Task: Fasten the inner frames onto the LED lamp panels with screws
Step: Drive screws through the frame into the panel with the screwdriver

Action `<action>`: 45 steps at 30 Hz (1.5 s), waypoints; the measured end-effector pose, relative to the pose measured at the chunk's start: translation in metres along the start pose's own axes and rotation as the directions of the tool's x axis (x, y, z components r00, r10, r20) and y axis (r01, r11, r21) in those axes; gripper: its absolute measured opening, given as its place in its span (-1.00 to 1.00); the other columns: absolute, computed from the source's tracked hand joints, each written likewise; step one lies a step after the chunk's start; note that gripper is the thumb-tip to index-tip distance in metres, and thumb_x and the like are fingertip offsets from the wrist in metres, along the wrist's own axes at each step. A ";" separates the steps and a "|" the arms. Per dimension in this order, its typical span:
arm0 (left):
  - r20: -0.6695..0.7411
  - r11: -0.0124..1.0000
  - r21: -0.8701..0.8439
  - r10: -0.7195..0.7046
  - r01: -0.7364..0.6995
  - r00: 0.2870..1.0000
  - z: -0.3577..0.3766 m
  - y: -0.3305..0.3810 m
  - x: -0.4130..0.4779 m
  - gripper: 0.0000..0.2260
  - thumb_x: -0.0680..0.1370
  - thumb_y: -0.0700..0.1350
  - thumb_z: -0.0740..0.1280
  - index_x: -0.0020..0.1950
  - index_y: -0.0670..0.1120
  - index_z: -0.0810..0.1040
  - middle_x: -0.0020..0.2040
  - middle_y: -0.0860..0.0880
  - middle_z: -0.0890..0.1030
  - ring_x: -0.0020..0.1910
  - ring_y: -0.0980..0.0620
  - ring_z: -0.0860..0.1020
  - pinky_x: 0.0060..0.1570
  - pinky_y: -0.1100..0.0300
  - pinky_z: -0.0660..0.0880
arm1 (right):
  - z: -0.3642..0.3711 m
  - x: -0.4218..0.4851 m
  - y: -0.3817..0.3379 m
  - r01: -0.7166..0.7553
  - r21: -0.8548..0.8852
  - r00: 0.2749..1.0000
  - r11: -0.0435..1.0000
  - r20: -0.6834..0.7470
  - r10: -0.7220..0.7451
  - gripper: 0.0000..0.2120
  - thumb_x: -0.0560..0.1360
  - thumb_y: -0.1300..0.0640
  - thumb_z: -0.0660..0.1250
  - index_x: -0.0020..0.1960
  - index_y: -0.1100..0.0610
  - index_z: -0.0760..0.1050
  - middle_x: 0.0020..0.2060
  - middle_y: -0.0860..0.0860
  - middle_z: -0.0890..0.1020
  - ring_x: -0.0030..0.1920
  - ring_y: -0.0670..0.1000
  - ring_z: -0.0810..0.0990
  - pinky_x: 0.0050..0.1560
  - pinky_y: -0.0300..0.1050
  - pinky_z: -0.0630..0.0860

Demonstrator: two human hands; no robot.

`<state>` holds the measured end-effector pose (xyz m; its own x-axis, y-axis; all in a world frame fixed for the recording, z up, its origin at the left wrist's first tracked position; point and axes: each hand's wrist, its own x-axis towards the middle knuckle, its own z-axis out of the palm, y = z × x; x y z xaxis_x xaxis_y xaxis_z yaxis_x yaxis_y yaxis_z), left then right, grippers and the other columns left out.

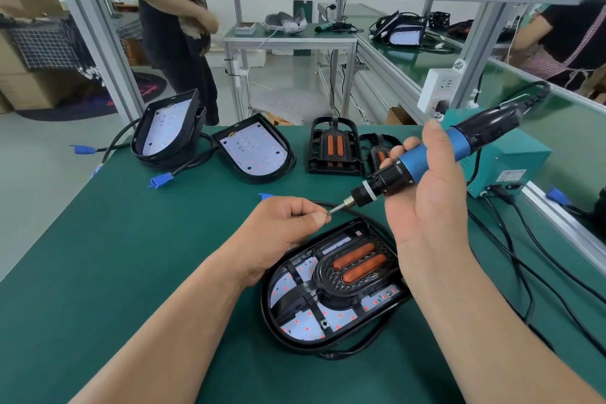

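Observation:
An LED lamp panel (305, 326) in a black shell lies on the green mat in front of me, with a black inner frame (355, 267) carrying two orange strips set into it. My right hand (426, 207) grips a blue and black electric screwdriver (426, 157), held above the panel with its bit pointing left. My left hand (288, 223) pinches a small screw (326, 214) against the bit's tip. Two more bare panels (252, 152) (164, 128) lie at the back left. Loose inner frames (334, 149) (378, 152) sit at the back centre.
A teal power box (511, 157) stands at the right with black cables (511, 259) trailing over the mat. Blue plugs (160, 180) on black leads lie at the left. A white socket strip (441, 88) hangs on the frame post. People stand beyond the bench.

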<state>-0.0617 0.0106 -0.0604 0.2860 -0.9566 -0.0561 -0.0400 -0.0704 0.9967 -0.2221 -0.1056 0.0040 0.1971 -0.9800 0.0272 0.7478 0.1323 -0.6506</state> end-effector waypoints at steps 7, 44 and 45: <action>-0.063 0.997 -0.079 0.002 -0.007 0.998 -0.001 -0.005 0.003 -0.92 0.64 -0.19 0.45 -0.01 -0.15 0.73 -0.35 0.04 0.36 -0.35 0.02 0.16 -0.35 0.15 0.09 | -0.002 0.003 -0.008 -0.111 -0.091 0.986 0.990 0.118 0.121 -0.57 0.53 -0.07 0.49 0.31 0.04 0.48 -0.14 0.00 0.65 0.01 0.04 0.70 0.33 0.16 0.60; 0.024 0.998 -0.049 -0.023 0.025 0.999 -0.009 0.015 -0.005 -0.80 0.42 -0.20 0.45 0.01 -0.14 0.78 -0.28 -0.02 0.51 -0.42 0.10 0.27 -0.43 0.32 0.24 | -0.011 -0.002 -0.005 -0.168 0.061 0.979 0.984 -0.108 0.174 -0.68 0.59 0.00 0.51 0.22 0.15 0.51 -0.04 0.09 0.59 -0.06 0.08 0.67 0.15 0.23 0.69; 0.032 0.998 -0.042 -0.047 0.048 0.998 -0.013 0.017 -0.006 -0.80 0.42 -0.21 0.42 -0.02 -0.14 0.78 -0.30 -0.05 0.46 -0.41 0.09 0.24 -0.44 0.30 0.21 | -0.010 -0.003 -0.005 -0.169 0.061 0.979 0.984 -0.102 0.174 -0.68 0.59 0.00 0.51 0.20 0.15 0.51 -0.06 0.09 0.60 -0.08 0.08 0.67 0.14 0.22 0.69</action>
<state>-0.0517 0.0186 -0.0423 0.2570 -0.9607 -0.1046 0.0143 -0.1044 0.9944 -0.2332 -0.1051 -0.0005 0.2591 -0.9518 -0.1640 0.7410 0.3048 -0.5984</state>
